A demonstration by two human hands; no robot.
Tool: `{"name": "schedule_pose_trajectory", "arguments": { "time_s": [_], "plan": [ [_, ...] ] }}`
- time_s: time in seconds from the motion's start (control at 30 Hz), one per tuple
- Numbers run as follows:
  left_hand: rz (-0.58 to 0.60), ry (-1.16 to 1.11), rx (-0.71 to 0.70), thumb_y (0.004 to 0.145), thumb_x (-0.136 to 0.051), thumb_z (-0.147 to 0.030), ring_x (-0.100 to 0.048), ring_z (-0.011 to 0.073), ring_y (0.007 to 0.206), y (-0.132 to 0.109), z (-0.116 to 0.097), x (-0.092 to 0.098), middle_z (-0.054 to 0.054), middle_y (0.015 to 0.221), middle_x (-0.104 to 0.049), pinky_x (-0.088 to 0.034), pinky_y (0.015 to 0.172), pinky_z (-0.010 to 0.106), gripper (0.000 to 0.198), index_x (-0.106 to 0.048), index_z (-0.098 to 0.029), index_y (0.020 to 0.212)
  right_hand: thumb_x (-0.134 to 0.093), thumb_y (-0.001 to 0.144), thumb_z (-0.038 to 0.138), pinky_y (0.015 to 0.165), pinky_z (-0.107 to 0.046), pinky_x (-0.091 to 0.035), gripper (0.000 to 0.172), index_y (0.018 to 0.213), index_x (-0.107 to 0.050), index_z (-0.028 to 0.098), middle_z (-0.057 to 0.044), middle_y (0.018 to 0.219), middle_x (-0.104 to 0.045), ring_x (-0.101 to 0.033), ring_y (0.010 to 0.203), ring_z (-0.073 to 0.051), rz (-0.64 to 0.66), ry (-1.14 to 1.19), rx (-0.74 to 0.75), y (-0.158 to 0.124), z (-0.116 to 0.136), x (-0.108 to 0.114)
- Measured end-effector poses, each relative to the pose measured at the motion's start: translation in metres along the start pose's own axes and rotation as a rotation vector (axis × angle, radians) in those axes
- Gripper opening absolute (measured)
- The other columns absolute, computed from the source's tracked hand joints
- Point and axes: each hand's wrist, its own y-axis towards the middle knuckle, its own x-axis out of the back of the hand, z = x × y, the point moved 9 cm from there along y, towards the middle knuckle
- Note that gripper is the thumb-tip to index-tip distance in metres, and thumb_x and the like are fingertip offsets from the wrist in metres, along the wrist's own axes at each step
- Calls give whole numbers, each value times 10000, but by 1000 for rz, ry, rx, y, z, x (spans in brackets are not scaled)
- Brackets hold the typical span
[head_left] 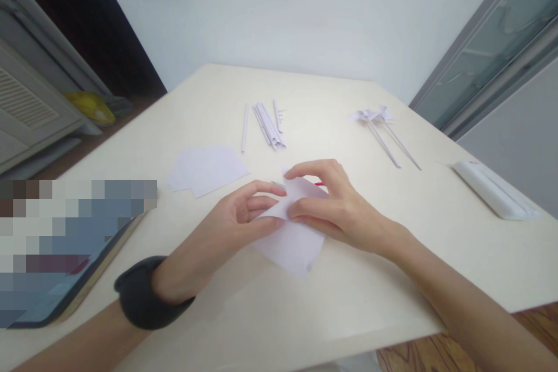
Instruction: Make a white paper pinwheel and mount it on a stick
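Observation:
A white paper sheet (292,241) with cut flaps is held just above the table, near the middle. My left hand (246,212) pinches its left side between thumb and fingers. From the right, my right hand (333,200) grips the paper, with its index finger at the raised upper corner. Behind the paper, partly hidden, lies a tool with a red part (320,184) and a grey pointed tip. What the tool is cannot be made out.
On the table (375,296) lie flat paper sheets (209,165), rolled paper sticks (267,125), two paper pinwheels (370,115) at the back right and a white packet (490,189) at the right edge. A pixelated screen device (65,244) stands at the left.

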Motion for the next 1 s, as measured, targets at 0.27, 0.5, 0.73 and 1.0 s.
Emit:
{"name": "schedule_pose_trajectory", "arguments": {
  "time_s": [0.27, 0.5, 0.73, 1.0],
  "plan": [
    [-85, 88, -54, 781, -649, -327, -573, 147, 1032, 1, 0, 5, -31, 1045, -635, -462, 782, 191, 259, -546, -290, 1016, -494, 894, 271, 901, -374, -388, 307, 1190, -425, 315, -3, 1169, -542, -440, 1096, -212, -22, 87, -180, -1, -11, 0],
    [-192, 245, -113, 821, -592, -336, -605, 145, 919, -1, -7, 14, -39, 965, -654, -451, 769, 222, 135, -576, -264, 934, -480, 890, 201, 918, -402, -355, 88, 885, -567, 216, -52, 1229, -494, -441, 1093, -226, -55, -27, -19, 0, 2, -1],
    [-270, 260, -146, 807, -590, -327, -605, 196, 935, -5, -16, 18, 14, 971, -658, -477, 766, 264, 161, -558, -224, 927, -518, 856, 181, 882, -393, -387, 80, 871, -590, 213, -81, 1204, -462, -417, 1131, -215, -94, 70, -271, -2, -10, 2],
    [-286, 265, -183, 815, -581, -299, -596, 179, 951, -6, -17, 16, 9, 975, -651, -479, 784, 242, 118, -552, -226, 904, -587, 817, 237, 895, -431, -398, 33, 833, -611, 223, -73, 1248, -433, -388, 1178, -237, -124, 144, -403, -7, -15, -5]
  ]
}}
